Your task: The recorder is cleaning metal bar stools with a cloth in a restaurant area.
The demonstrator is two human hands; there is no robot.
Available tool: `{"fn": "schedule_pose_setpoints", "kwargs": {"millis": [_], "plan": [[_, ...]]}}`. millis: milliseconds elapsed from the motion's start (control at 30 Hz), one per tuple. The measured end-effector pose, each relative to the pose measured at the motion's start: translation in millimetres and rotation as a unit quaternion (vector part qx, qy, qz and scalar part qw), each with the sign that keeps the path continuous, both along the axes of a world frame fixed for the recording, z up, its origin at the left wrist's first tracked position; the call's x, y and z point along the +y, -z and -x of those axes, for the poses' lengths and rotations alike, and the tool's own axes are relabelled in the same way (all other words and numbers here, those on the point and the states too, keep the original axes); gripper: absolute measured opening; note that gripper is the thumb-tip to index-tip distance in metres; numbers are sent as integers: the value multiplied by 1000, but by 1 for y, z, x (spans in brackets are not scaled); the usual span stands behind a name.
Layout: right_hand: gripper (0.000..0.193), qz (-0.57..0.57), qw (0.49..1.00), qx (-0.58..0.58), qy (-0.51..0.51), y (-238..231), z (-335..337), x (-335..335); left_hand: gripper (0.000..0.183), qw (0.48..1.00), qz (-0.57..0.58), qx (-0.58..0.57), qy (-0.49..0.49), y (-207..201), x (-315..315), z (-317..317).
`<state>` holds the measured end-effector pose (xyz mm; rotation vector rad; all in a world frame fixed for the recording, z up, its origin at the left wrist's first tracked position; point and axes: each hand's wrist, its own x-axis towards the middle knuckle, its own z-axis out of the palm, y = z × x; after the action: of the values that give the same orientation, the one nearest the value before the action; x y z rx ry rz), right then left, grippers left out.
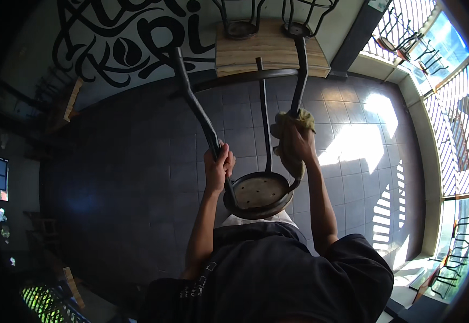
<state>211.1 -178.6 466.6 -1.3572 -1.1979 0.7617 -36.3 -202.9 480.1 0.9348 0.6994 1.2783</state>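
Observation:
In front of me a dark metal stool is held upside down, its round seat (259,194) lowest and close to my waist, its legs pointing up and away. My left hand (220,168) is wrapped round the left leg, just above the seat. A yellowish-green cloth (305,119) is bunched in my right hand (297,141), which closes it round the right leg. The cloth hangs down toward the seat's rim. A curved ring brace (245,77) joins the legs farther up, and a third leg (266,124) stands between my hands.
Beyond the stool, a wooden table (272,54) carries two more upturned stools (241,29) against a painted wall. Grey floor tiles (154,177) surround me, with sunlit patches at right. Windows (460,129) and several more upturned stools (452,264) line the right side.

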Motion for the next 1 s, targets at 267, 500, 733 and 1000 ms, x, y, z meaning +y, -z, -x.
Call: {"fn": "schedule_pose_setpoints", "kwargs": {"millis": [267,500,733,1000], "plan": [[40,5,999,36,8,71,81,-31,34,984,-80,124,-98,-32,-39,59],[33,72,997,9,-10,117,143,-31,36,947,-132,259,-135,-40,-40,98],[46,36,972,215,88,-32,146,51,35,960,-89,191,-186,-29,-51,110],[43,119,992,19,30,110,153,-65,30,972,-86,147,-161,-16,-47,104]]}}
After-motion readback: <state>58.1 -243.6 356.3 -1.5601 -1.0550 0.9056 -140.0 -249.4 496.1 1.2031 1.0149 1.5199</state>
